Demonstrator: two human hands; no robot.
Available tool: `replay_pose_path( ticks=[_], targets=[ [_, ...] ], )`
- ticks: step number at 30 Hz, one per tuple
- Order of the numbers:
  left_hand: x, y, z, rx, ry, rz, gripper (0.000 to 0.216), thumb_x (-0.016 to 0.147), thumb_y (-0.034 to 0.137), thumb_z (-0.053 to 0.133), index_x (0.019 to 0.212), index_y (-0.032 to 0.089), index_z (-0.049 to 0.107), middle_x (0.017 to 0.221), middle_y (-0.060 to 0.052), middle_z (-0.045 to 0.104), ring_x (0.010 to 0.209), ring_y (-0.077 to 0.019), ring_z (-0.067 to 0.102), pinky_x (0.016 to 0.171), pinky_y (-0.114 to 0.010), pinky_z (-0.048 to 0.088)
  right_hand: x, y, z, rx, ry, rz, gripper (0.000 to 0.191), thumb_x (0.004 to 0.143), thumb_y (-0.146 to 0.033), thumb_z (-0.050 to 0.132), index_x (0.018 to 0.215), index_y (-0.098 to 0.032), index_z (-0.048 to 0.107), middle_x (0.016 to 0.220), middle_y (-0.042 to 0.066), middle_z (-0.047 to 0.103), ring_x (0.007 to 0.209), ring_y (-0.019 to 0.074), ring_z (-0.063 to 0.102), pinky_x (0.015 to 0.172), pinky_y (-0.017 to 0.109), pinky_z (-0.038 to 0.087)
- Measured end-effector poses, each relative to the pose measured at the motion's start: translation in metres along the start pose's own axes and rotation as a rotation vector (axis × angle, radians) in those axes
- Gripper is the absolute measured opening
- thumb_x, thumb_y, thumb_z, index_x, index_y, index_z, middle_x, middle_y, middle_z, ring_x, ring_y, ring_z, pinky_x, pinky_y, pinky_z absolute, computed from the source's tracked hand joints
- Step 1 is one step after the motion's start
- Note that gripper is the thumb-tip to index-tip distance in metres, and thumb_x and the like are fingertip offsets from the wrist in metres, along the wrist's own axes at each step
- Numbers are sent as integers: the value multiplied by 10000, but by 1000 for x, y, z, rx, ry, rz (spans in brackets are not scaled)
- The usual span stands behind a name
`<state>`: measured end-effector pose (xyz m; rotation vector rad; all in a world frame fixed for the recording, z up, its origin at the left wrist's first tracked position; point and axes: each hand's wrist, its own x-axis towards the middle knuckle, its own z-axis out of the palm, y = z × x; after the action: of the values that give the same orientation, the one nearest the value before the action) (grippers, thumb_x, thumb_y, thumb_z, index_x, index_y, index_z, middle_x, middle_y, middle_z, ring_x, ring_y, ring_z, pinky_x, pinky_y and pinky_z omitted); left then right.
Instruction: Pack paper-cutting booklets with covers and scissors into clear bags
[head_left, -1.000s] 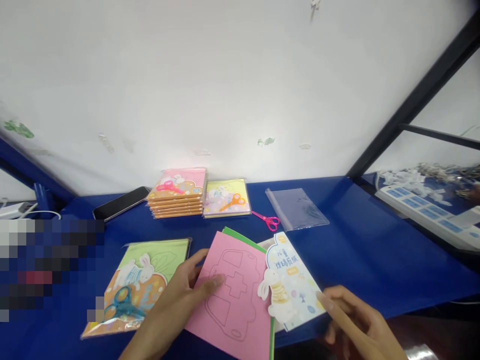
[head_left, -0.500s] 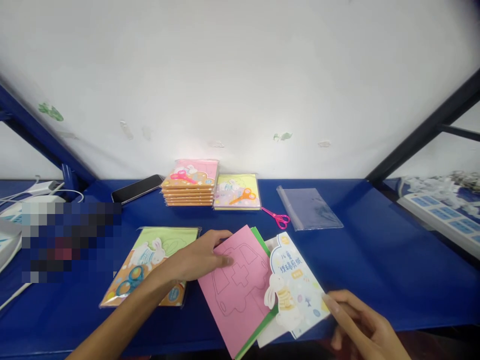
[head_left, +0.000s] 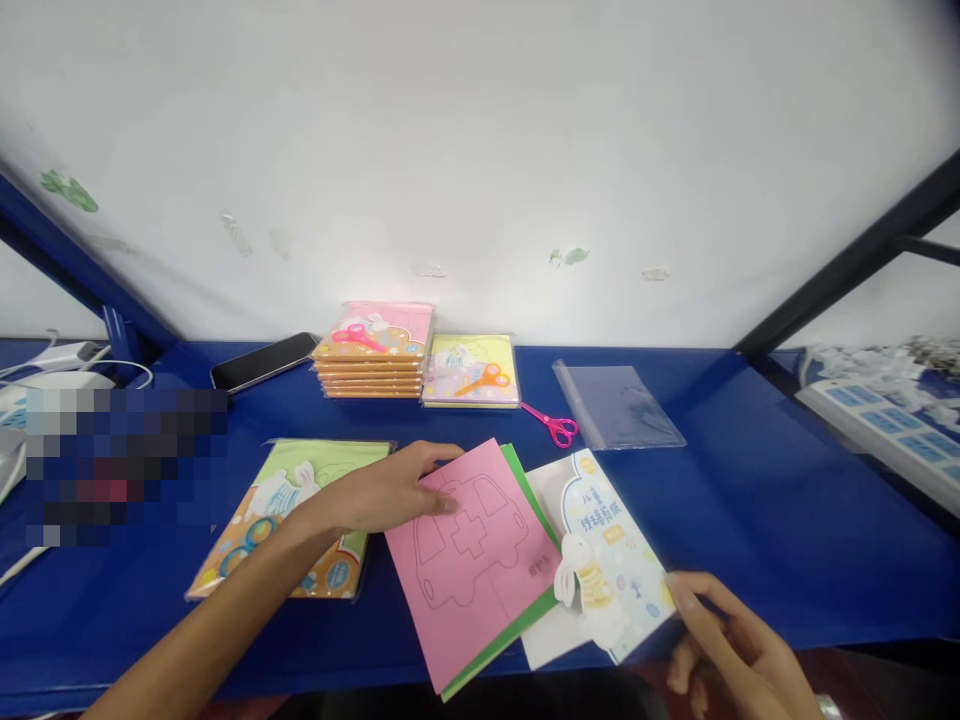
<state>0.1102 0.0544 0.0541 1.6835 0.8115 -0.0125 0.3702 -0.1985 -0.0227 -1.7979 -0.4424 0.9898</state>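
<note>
My left hand (head_left: 390,490) lies flat on the upper left corner of a pink sheet (head_left: 469,580) printed with a car outline, fingers stretched out. A green sheet (head_left: 525,490) peeks from under the pink one. My right hand (head_left: 731,650) pinches the lower right corner of a white card with a rabbit picture (head_left: 607,560), which rests on a white sheet (head_left: 551,640) next to the pink sheet. A sealed paper pack with a rabbit and blue scissors (head_left: 292,520) lies under my left forearm.
On the blue table (head_left: 787,520) near the wall stand a stack of sealed packs (head_left: 375,350), a yellow pack (head_left: 471,372), pink scissors (head_left: 553,425), an empty clear bag (head_left: 619,405) and a phone (head_left: 262,362). A power strip (head_left: 877,420) lies far right.
The pink and green sheets slid left and turned under my left hand. The rabbit card moved right with my right hand, so the two now lie further apart.
</note>
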Motion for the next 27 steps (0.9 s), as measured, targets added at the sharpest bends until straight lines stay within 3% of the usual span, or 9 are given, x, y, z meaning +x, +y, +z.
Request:
replay_pose_path(
  ticks=[9, 12, 17, 21, 27],
  targets=[
    [8, 5, -6, -23, -142, -22, 333, 830, 337, 690, 1140, 215, 695, 1072, -76, 786, 999, -304, 743, 739, -337, 564, -1, 2, -4, -4, -40, 52, 554, 799, -674, 728, 1068, -204, 609, 441, -28, 605, 401, 132, 536, 414, 197, 408],
    [11, 5, -6, 39, -144, -10, 306, 835, 348, 681, 1112, 218, 700, 1070, -68, 782, 989, -295, 741, 733, -328, 553, -1, 2, -4, -6, -66, 58, 589, 797, -678, 728, 1117, -195, 622, 455, -20, 620, 416, 137, 551, 417, 195, 406],
    [13, 5, -5, 71, -153, -11, 337, 841, 383, 675, 1137, 220, 674, 1061, -65, 777, 935, -275, 743, 682, -303, 530, 0, 4, -5, -14, -80, 82, 808, 773, -658, 760, 1369, -140, 587, 461, -19, 619, 383, 118, 490, 396, 197, 376],
    [13, 6, -3, 145, -131, 17, 317, 881, 406, 624, 1133, 225, 690, 1034, -55, 773, 904, -254, 716, 665, -290, 486, -1, 2, -4, -25, -76, 97, 813, 769, -670, 753, 1354, -119, 631, 467, -20, 601, 393, 132, 502, 398, 222, 385],
    [17, 7, -1, 194, -97, 62, 253, 880, 311, 564, 1061, 210, 710, 997, -36, 736, 905, -238, 669, 702, -296, 456, -2, -2, -2, 13, -105, 92, 747, 773, -655, 756, 1317, -149, 672, 461, -29, 566, 414, 139, 509, 411, 231, 380]
  ],
)
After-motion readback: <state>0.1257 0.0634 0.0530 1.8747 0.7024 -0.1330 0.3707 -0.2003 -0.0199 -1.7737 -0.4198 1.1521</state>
